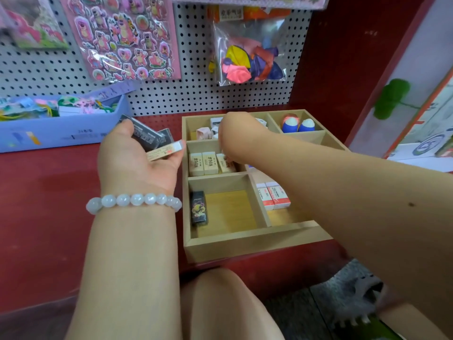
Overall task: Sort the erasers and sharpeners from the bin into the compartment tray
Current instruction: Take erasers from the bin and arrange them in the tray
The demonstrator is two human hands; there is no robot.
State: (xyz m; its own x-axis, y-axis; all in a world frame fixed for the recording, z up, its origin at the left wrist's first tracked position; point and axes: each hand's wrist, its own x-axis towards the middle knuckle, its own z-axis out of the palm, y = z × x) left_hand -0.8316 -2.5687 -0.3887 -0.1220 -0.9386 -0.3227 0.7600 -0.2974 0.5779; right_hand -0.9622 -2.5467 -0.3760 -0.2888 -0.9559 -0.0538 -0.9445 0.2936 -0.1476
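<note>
Left hand [137, 155] cups erasers [157, 141]; right hand [232, 136] reaches into the wooden tray [245, 244]

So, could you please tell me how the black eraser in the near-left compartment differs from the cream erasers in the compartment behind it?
The black eraser lies alone; the cream erasers sit packed side by side. Black carries a colourful picture, cream only printed text. Both are rectangular blocks.

Four cream erasers [209, 163], three black [199, 211]
</note>
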